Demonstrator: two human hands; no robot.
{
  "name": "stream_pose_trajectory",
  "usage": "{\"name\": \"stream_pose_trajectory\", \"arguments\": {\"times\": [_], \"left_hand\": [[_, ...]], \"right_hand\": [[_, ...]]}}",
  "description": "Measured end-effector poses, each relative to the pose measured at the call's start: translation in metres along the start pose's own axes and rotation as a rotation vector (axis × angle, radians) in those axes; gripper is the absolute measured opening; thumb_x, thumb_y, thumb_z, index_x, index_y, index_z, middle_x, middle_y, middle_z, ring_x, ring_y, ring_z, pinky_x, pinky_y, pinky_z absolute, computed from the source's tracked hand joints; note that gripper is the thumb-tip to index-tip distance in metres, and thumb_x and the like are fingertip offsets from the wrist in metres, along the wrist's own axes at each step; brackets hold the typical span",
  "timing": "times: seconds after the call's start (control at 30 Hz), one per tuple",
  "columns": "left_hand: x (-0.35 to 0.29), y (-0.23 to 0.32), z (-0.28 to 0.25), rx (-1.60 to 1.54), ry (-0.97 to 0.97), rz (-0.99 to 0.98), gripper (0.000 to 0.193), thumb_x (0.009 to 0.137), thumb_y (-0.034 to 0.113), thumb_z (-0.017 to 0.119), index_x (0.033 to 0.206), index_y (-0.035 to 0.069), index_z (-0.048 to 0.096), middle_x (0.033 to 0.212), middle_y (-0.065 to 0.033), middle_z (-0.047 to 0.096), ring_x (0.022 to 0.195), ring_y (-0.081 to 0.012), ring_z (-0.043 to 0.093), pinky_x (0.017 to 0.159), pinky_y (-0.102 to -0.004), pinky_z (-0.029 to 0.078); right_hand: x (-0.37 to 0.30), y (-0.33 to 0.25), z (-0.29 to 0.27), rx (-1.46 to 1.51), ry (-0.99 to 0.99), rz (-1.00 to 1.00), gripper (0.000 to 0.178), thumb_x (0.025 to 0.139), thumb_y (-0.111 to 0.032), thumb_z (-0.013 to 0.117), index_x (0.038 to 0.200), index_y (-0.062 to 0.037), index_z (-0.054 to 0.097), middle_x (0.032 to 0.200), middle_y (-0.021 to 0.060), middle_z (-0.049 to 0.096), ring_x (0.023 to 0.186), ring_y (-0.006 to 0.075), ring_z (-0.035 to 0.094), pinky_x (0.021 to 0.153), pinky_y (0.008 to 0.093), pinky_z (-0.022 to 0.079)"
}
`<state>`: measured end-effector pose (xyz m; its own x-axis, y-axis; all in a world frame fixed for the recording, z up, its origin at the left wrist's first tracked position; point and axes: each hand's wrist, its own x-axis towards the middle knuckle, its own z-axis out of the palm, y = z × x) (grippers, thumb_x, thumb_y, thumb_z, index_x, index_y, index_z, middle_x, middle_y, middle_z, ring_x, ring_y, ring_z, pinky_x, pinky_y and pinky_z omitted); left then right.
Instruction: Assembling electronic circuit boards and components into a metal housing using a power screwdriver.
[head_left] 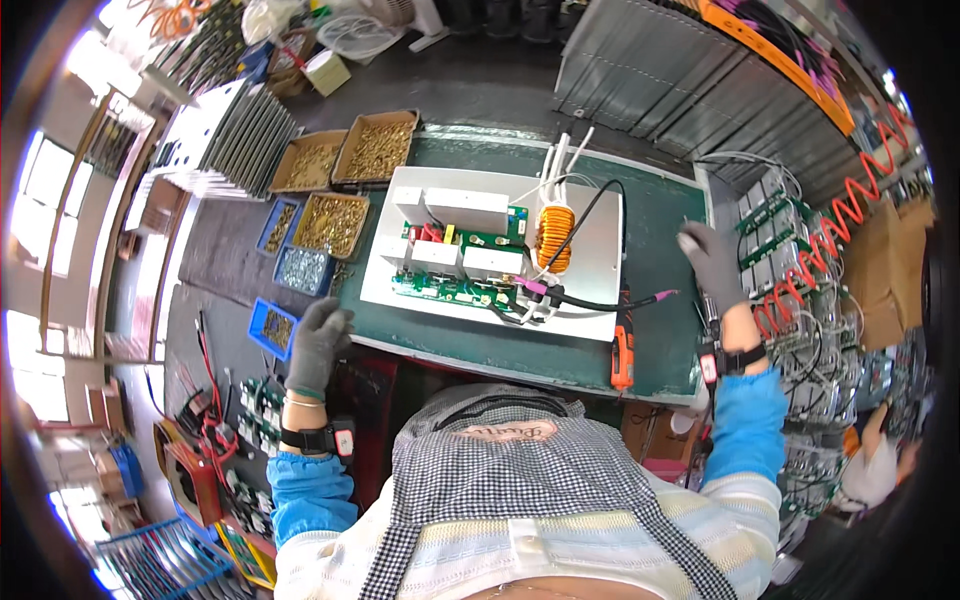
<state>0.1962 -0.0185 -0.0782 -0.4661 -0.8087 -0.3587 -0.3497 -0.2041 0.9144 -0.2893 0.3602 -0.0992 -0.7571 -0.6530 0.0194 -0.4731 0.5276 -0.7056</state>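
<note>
My left hand, in a grey glove, hovers beside the small parts bins at the table's left edge. Its fingers are curled together, and whatever they hold is hidden. My right hand, also gloved, is over the table's right side with its fingers bent round. A dark, slim shape shows beneath that wrist, too unclear to name. Between the hands, a silver metal plate carries a green circuit board with white blocks. An orange-wound coil sits on it, and a black cable with pink sleeving crosses its right end.
An orange-and-black tool lies at the plate's right front corner. Bins of brass-coloured hardware and a blue bin stand left. A red coiled hose hangs right, before stacked board assemblies. Stacked metal panels stand back left.
</note>
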Motion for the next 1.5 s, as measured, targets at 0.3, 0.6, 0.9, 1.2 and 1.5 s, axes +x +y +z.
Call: {"name": "stream_pose_trajectory", "arguments": {"times": [0.3,0.6,0.9,1.2,1.5], "left_hand": [[-0.033,-0.03,0.093,0.037,-0.414,-0.202,0.049,0.093,0.026,0.067,0.129,-0.005,0.056,0.109,-0.0084,0.066,0.094,-0.0146,0.063,0.081,-0.0286,0.052],[-0.022,-0.046,0.151,-0.742,-0.519,-0.343,0.043,0.098,0.017,0.06,0.134,-0.003,0.048,0.132,-0.0181,0.057,0.12,-0.0313,0.058,0.104,-0.0445,0.046],[-0.04,-0.032,0.139,-0.728,-0.744,-0.114,0.058,0.096,0.017,0.061,0.145,-0.003,0.037,0.137,-0.0179,0.054,0.127,-0.0326,0.054,0.108,-0.0469,0.043],[-0.051,-0.101,0.1,-0.481,-0.952,-0.066,0.042,0.096,0.005,0.053,0.135,-0.006,0.047,0.127,-0.0164,0.059,0.112,-0.0257,0.062,0.098,-0.0376,0.051],[-0.081,-0.149,0.155,0.091,-1.538,0.588,0.051,0.104,0.039,0.044,0.14,0.003,0.045,0.135,-0.0141,0.055,0.12,-0.0281,0.056,0.102,-0.0416,0.047]], "right_hand": [[0.175,-0.071,0.108,-0.372,-0.603,-0.559,0.044,0.107,-0.035,0.036,0.126,-0.0034,0.06,0.119,0.0178,0.065,0.111,0.0306,0.061,0.099,0.0383,0.046],[0.177,-0.103,0.132,0.305,-0.682,0.045,0.028,0.094,-0.027,0.065,0.109,-0.0041,0.068,0.093,0.0003,0.065,0.084,0.0109,0.056,0.079,0.0265,0.044],[0.088,-0.141,0.025,0.049,-0.362,-0.109,0.037,0.09,-0.033,0.069,0.093,0.0035,0.073,0.079,0.0082,0.068,0.074,0.0158,0.061,0.071,0.0329,0.049],[-0.17,-0.122,0.009,-0.014,-0.008,-0.129,0.034,0.084,-0.026,0.067,0.107,-0.0025,0.072,0.103,0.0166,0.072,0.092,0.0289,0.069,0.083,0.0383,0.053],[-0.453,-0.199,0.014,-0.161,0.478,0.523,0.033,0.079,-0.027,0.068,0.092,0.0035,0.071,0.091,0.0273,0.068,0.088,0.0395,0.068,0.08,0.0455,0.053]]}}
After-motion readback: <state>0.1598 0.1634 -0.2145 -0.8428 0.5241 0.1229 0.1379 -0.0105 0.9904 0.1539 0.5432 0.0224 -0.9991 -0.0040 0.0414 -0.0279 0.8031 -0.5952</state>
